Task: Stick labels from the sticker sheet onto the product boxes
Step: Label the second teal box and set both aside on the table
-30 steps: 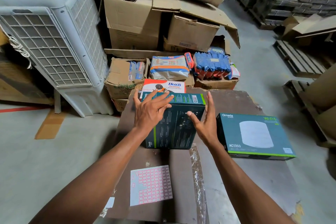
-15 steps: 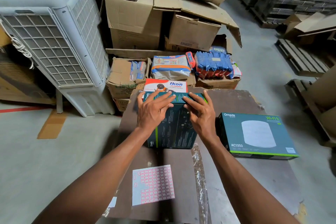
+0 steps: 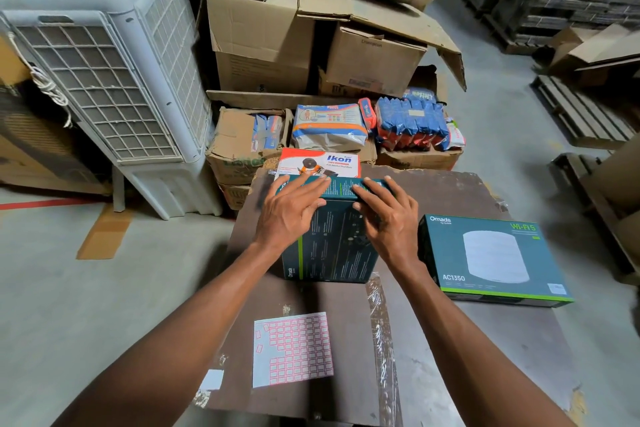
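A dark teal Omada product box (image 3: 339, 253) stands in the middle of the brown table (image 3: 450, 357), its printed back face toward me. My left hand (image 3: 291, 215) rests on its upper left part, fingers spread and straight, reaching over the far top edge. My right hand (image 3: 391, 222) lies flat on the upper right part, with straight fingers pressing along that same edge. The sticker sheet (image 3: 292, 348), with pink-framed labels and several blank spots, lies on the table near me. A second Omada box (image 3: 491, 256) lies flat to the right.
An orange and white Ikon box (image 3: 318, 163) stands just behind the teal box. Cardboard cartons (image 3: 263, 38) and packs of goods are piled beyond the table. A white air cooler (image 3: 104, 80) stands at the left. A small white paper scrap (image 3: 211, 380) lies at the table's near left edge.
My right hand came from the box's right side onto its top edge. The box's top side now looks narrower. My left hand stayed on the box.
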{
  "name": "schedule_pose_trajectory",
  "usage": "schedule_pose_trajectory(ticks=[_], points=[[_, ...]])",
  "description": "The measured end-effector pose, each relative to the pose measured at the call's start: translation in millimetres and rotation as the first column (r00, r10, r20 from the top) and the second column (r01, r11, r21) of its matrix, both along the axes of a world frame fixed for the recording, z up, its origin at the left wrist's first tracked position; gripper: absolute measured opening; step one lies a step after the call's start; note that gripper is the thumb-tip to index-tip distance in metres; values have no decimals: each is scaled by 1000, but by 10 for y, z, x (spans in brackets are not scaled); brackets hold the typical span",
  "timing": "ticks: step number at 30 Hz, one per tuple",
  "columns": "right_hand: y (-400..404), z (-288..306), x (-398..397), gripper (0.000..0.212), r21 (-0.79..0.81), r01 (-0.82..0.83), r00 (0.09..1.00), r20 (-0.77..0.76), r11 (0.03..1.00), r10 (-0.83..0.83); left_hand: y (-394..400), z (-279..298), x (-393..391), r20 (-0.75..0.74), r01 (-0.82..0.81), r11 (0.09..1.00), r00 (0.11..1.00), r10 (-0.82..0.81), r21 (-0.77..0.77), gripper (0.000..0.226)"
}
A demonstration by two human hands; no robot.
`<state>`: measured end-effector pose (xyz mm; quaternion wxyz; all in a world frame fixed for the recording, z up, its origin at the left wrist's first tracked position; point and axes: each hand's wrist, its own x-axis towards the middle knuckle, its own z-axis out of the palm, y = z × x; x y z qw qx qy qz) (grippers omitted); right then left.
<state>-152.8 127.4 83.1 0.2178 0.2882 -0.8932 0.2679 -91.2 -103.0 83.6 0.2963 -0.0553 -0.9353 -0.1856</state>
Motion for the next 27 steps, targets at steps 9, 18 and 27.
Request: schedule_pose_trajectory(ticks=[9, 18, 27], points=[[15, -2, 32, 45, 2, 1, 1000, 0, 1000, -1, -123, -96, 92, -93, 61, 976, 995, -43, 210, 38], [-46, -26, 50, 36, 45, 26, 990, -140, 999, -20, -110, -181, 65, -161, 27, 995, 987, -11, 99, 34], [-16, -38, 153, 36, 38, 16, 983, -183, 999, -9, 11, -106, 186, -125, -67, 971, 991, 39, -231, 41]])
